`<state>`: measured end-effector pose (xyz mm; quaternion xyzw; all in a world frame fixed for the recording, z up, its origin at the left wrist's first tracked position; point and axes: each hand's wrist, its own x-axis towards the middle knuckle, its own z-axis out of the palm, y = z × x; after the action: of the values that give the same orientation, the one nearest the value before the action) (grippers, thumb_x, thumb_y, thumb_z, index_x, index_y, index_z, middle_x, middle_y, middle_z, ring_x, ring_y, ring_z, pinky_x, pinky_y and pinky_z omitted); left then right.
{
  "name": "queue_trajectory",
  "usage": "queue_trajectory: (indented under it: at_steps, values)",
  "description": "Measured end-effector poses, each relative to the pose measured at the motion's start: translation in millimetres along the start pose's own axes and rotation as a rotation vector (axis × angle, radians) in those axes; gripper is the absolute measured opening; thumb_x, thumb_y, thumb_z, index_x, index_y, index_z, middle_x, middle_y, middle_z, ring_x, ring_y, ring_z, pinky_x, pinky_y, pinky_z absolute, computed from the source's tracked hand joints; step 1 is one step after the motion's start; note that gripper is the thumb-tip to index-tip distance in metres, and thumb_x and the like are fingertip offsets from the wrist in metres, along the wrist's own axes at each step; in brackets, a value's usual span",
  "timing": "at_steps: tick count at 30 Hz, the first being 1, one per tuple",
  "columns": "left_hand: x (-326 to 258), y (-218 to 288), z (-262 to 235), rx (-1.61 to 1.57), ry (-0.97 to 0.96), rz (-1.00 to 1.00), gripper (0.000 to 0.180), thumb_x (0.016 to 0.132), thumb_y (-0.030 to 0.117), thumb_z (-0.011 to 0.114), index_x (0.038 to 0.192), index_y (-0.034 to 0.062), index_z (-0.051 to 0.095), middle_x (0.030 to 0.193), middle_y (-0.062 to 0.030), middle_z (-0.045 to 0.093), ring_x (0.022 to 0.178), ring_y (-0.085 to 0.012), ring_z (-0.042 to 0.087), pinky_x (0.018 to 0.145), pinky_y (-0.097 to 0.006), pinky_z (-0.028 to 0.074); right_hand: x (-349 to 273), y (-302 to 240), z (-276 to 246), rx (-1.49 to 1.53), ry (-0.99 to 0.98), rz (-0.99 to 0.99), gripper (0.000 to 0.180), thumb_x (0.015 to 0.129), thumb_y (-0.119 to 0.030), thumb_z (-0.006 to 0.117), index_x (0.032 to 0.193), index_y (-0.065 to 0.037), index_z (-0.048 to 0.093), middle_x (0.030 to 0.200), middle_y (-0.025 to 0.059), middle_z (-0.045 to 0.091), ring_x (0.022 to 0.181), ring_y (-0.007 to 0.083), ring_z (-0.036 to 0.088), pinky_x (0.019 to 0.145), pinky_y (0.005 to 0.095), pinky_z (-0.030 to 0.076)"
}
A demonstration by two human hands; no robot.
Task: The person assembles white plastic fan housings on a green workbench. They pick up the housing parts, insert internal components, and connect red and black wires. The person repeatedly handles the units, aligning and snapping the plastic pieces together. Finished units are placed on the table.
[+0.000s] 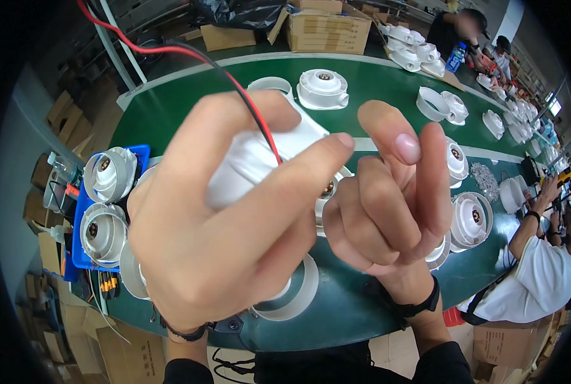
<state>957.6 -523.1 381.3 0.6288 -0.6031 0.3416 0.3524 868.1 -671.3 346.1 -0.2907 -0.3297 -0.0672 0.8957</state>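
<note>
Left hand (pixel 215 224) pinches a white housing (pixel 247 166), its red and black wires (pixel 247 102) trailing free, unconnected. Right hand (pixel 388 198) half-curled, holding nothing, beside it.

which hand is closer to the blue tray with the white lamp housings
Left. The left hand, holding a white lamp part, is right beside the blue tray; the right hand is farther away, across the left hand.
</note>
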Motion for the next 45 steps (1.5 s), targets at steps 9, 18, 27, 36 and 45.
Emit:
queue_trajectory:
  at_steps: [9, 18, 27, 36, 45]
  values:
    - [-0.6, -8.2, 3.8, -0.124, 0.354, -0.370, 0.026, 0.089, 0.003, 0.057, 0.114, -0.0048, 0.062, 0.110, -0.0141, 0.063, 0.091, -0.0162, 0.062, 0.082, -0.024, 0.047, 2.0, 5.8, 0.0, -0.008, 0.007, 0.113, 0.027, 0.106, -0.039, 0.024, 0.108, -0.014, 0.035, 0.046, -0.0044, 0.041, 0.031, 0.0083, 0.033, 0.033, 0.0223, 0.026]
    - [2.4, -16.3, 6.0, -0.161, 0.281, -0.096, 0.023, 0.078, -0.005, 0.067, 0.099, 0.0026, 0.071, 0.103, -0.0167, 0.062, 0.086, -0.0176, 0.062, 0.069, -0.025, 0.050, -0.9, 22.1, 0.4, 0.215, -0.044, 0.142, 0.027, 0.106, -0.039, 0.024, 0.109, -0.014, 0.034, 0.044, -0.0044, 0.043, 0.028, 0.0084, 0.033, 0.031, 0.0222, 0.026]
    - [8.2, -3.5, -8.2, -0.071, 0.030, -0.049, 0.029, 0.056, -0.006, 0.076, 0.083, 0.0035, 0.073, 0.095, -0.0164, 0.063, 0.087, -0.0226, 0.061, 0.067, -0.028, 0.048, 2.4, 10.6, 1.2, -0.154, 0.030, 0.095, 0.029, 0.107, -0.037, 0.016, 0.108, -0.013, 0.032, 0.042, -0.0052, 0.040, 0.028, 0.0080, 0.034, 0.031, 0.0211, 0.024]
    - [16.0, -5.0, -15.8, 0.117, -0.114, 0.262, 0.023, 0.057, -0.008, 0.076, 0.077, 0.0023, 0.072, 0.087, -0.0052, 0.068, 0.091, -0.0267, 0.059, 0.066, -0.034, 0.051, 2.2, 11.5, 5.0, -0.250, 0.088, 0.103, 0.026, 0.107, -0.033, 0.019, 0.107, -0.011, 0.033, 0.040, -0.0055, 0.035, 0.028, 0.0069, 0.032, 0.031, 0.0223, 0.021]
    - [9.5, 2.2, -6.7, 0.029, -0.019, -0.005, 0.025, 0.056, -0.005, 0.073, 0.078, 0.0048, 0.071, 0.093, -0.0097, 0.065, 0.085, -0.0226, 0.063, 0.066, -0.029, 0.050, 0.9, 14.9, 3.9, -0.360, 0.197, 0.083, 0.023, 0.107, -0.029, 0.025, 0.107, -0.008, 0.036, 0.039, -0.0060, 0.032, 0.027, 0.0051, 0.025, 0.031, 0.0233, 0.018]
